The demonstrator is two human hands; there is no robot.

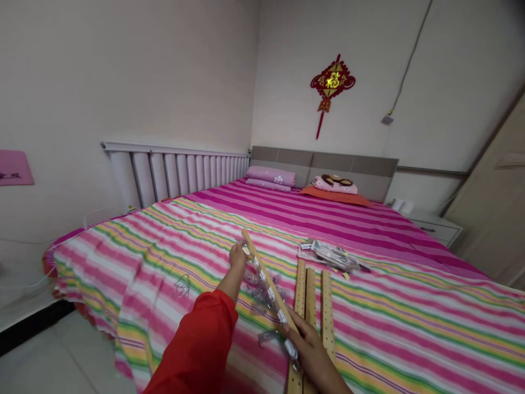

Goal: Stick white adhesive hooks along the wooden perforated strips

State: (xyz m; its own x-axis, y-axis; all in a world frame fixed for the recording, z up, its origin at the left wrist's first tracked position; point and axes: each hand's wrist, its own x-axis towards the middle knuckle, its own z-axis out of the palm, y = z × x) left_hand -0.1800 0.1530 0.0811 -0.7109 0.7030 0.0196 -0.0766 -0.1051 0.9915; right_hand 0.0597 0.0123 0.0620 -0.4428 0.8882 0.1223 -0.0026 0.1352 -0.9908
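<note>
The person's left hand point(238, 256) is gripping the far end of a long wooden slat point(268, 279), with a red sleeve point(197, 339) covering the forearm and reaching in from the near left. The right hand point(312, 349) is holding the near end of the same slat, its fingers point(301, 331) curling over the edge. Both hands are closed narrowly on the slat, which is slanting across the bed; whether it is touching the sheet cannot be told. Small transparent plastic clips point(262, 293) are hanging along the slat's left side, their exact form too blurred to tell.

Three perforated wooden strips point(327, 306) are lying side by side just right of the slat, running from near to far, with the right hand partly over them. A transparent plastic packet point(330, 256) is lying just beyond their far ends. All of these are resting on a pink-, green- and yellow-striped bed sheet point(164, 262).

At the far end, two pillows point(270, 178) are lying against a grey headboard point(324, 164). A white radiator point(176, 175) is running along the left wall, a red Chinese knot ornament point(332, 87) is hanging on the far wall, and a white nightstand point(435, 227) is standing at the far right.
</note>
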